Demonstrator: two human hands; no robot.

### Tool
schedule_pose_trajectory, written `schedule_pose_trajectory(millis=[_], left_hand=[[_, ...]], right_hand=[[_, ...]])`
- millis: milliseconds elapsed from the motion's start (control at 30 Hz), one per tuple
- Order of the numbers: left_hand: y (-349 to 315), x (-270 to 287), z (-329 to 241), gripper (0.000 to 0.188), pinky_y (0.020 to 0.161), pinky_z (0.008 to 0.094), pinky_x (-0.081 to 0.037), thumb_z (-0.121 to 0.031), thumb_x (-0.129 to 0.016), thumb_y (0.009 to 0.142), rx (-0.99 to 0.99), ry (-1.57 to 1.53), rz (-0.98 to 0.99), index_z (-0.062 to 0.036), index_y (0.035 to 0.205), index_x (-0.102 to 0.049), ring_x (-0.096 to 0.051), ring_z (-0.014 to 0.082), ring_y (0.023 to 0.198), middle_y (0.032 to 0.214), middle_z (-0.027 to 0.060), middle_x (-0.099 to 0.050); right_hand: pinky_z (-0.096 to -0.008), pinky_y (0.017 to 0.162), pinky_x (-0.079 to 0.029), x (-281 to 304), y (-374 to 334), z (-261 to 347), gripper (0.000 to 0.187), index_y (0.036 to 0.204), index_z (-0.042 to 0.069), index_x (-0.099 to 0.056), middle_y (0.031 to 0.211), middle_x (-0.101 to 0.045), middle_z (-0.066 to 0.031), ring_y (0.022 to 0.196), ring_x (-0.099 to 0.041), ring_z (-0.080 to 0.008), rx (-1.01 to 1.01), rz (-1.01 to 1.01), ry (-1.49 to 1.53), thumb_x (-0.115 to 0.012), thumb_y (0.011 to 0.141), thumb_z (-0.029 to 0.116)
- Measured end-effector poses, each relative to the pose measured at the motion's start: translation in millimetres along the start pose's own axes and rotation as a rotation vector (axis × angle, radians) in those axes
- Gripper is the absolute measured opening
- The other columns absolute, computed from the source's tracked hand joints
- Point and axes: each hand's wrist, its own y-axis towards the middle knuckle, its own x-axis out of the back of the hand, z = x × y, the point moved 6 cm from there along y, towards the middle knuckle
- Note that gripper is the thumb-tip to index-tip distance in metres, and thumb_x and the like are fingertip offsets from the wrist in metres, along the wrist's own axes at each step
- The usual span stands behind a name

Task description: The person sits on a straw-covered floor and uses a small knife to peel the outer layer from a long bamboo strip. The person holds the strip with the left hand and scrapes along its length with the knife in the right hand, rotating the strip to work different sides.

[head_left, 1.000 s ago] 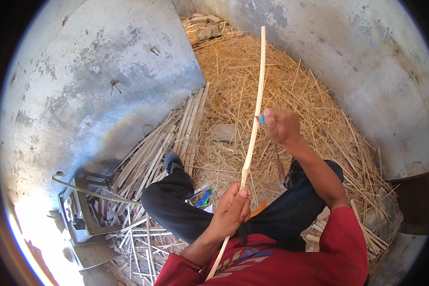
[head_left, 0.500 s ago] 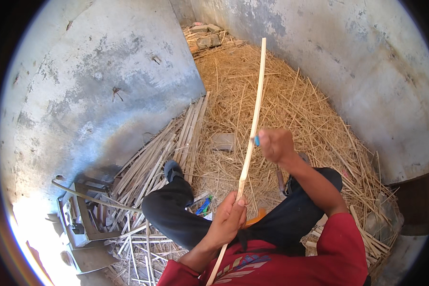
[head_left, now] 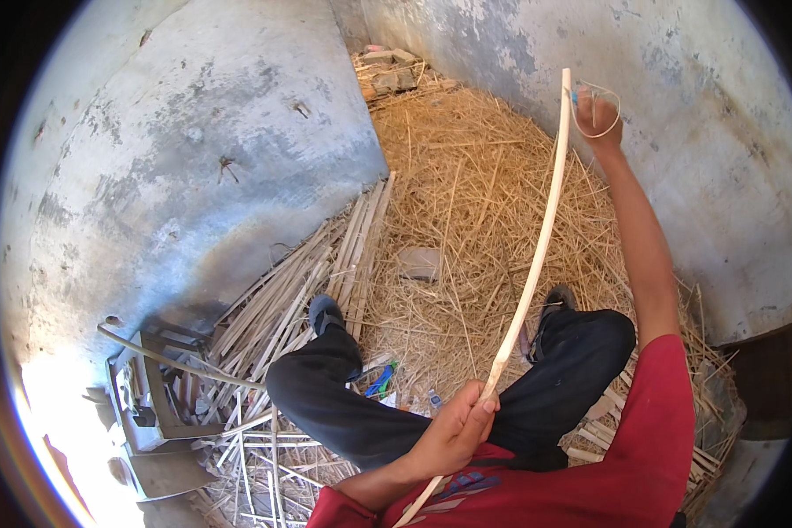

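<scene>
My left hand is wrapped round the lower part of a long pale bamboo strip. The strip rises from my lap, bowed and leaning to the right, with its far tip up beside my right hand. At full reach, my right hand is closed next to that tip. A small blue thing shows at its fingers against the strip; its kind is too small to tell. Around these fingers curls a thin pale shaving in a loop.
Loose shavings cover the floor ahead. Long split strips lie piled at the left along a grey wall. A boxy frame stands at the left, a flat slab between my feet. A second wall closes the right side.
My right hand has moved up and away along the strip to its far tip, and a curled shaving now shows there. The strip and my left hand have swung to the right.
</scene>
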Motion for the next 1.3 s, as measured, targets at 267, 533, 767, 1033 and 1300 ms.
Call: schedule_pose_trajectory(millis=[267,533,767,1033,1300], left_hand=[[-25.3,-2.7,13.5,0.017,0.05,0.0198,-0.031,-0.023,-0.04,0.103,0.088,0.197,0.107,-0.0072,0.101,-0.046,-0.035,0.0031,0.057,0.066,-0.0048,-0.04],[-15.1,60.5,0.6,0.018,0.048,0.0193,-0.03,-0.022,-0.041,0.103,-0.031,0.084,-0.214,-0.0054,0.102,-0.048,-0.034,0.0016,0.053,0.061,-0.0064,-0.04],[7.0,69.2,-4.6,0.022,0.046,0.0192,-0.027,-0.023,-0.039,0.103,-0.056,0.106,-0.283,-0.0036,0.11,-0.049,-0.031,0.0024,0.046,0.054,-0.0059,-0.038],[27.0,66.0,-6.0,0.025,0.048,0.0181,-0.027,-0.023,-0.039,0.103,-0.029,0.194,-0.282,-0.0026,0.114,-0.048,-0.032,0.0014,0.048,0.056,-0.0062,-0.039],[32.9,58.4,-3.0,0.021,0.047,0.0187,-0.026,-0.02,-0.041,0.103,-0.031,0.19,-0.273,-0.0031,0.112,-0.048,-0.032,0.0009,0.049,0.057,-0.0073,-0.038]], right_hand=[[-0.0492,0.085,-0.047,-22.1,32.2,-100.1,0.057,0.097,0.003,-0.068,0.101,-0.064,-0.0266,0.098,-0.06,-0.0445,-0.468,0.301,0.075,-0.037,0.093,0.05],[-0.0506,0.087,-0.045,-36.2,-167.5,-64.7,0.059,0.106,-0.007,-0.06,0.105,-0.061,-0.0319,0.099,-0.06,-0.0445,-0.355,1.097,-0.011,-0.039,0.095,0.047],[-0.0455,0.059,-0.049,76.4,-175.3,121.8,0.053,0.078,0.006,-0.067,0.071,-0.066,-0.0147,0.066,-0.064,-0.0336,-0.159,1.16,0.437,-0.041,0.092,0.05],[-0.0386,0.045,-0.041,143.3,-166.2,219.2,0.047,0.054,0.012,-0.048,0.051,-0.052,-0.0076,0.045,-0.054,-0.0255,0.223,0.69,0.764,-0.053,0.088,0.044],[-0.0376,0.039,-0.039,111.6,-172.7,200.7,0.039,0.054,0.014,-0.055,0.044,-0.047,-0.0055,0.037,-0.048,-0.0247,0.025,0.576,0.749,-0.049,0.089,0.032]])
